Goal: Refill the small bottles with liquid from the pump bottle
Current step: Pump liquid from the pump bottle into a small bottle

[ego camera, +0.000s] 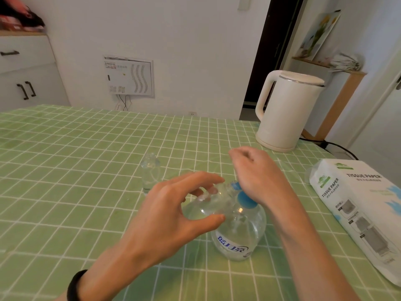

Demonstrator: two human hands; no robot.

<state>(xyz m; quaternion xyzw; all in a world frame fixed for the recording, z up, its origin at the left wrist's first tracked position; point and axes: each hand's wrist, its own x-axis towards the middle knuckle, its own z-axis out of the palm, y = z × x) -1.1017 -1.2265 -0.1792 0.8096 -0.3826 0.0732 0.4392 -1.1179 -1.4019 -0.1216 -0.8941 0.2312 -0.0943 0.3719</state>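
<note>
Far left, beyond the table (65, 148) with its green checked cloth, stands a white cabinet (26, 68) with dark handles. A white wall panel (130, 76) is mounted further right.

Left of centre on the cloth, one small clear bottle (150, 172) stands upright, uncapped and apart from both hands. Its fill level cannot be judged.

The left hand (173, 211) reaches in from the lower left, with a black band (74, 285) on the wrist. Its fingers and thumb are curled round a second small clear bottle, the held bottle (213, 198), gripping it from either side. This bottle is tilted well over, its mouth end toward the blue spout of the pump bottle. Whether mouth and spout touch cannot be told.

The pump bottle (238, 237) stands upright just right of centre, clear, with a white and blue label. Its blue pump head (244, 200) lies directly beneath the right hand.

The right hand (256, 174) comes in from the lower right. Its heel rests on the pump head. Its fingers are curled loosely inward, thumb against forefinger; whether they hold anything cannot be told.

Further right, a white kettle (286, 109) stands near the table's far edge, its cord (338, 146) trailing off. A tissue pack (358, 209) lies at the right edge.
</note>
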